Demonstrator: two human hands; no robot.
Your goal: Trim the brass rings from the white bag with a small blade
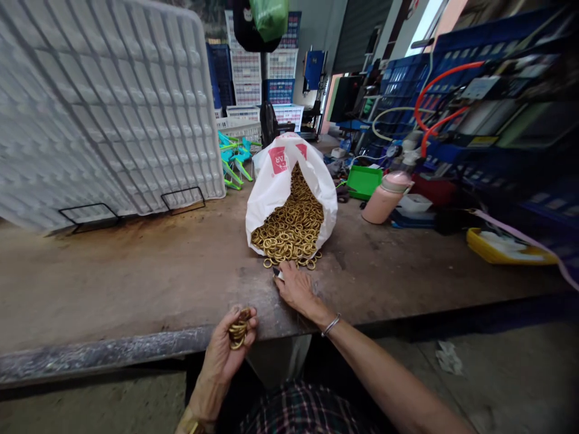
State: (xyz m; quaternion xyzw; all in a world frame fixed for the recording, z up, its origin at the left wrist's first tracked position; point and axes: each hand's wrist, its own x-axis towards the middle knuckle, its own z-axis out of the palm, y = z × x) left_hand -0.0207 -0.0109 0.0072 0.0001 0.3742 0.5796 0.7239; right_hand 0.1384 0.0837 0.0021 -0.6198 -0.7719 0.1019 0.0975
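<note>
A white plastic bag (266,202) with red print lies on the wooden table, its torn mouth facing me. Brass-coloured rings (294,223) fill it and spill out at the front edge. My left hand (228,343), near the table's front edge, is closed around a small stack of similar rings (237,331). Just before the bag's mouth, my right hand (296,288) reaches to the spilled rings with its fingers bent down. A small white piece with a black tip (277,273) shows at its thumb; I cannot tell whether it is held or worn. The fingertips are partly hidden.
White ribbed plastic trays (136,108) stand upright in black wire stands (183,199) at left. On the right are a pink bottle (383,199), a green tray (364,182) and a yellow tray (511,250). Crates (246,66) are stacked behind. The table's front edge (113,352) runs before me.
</note>
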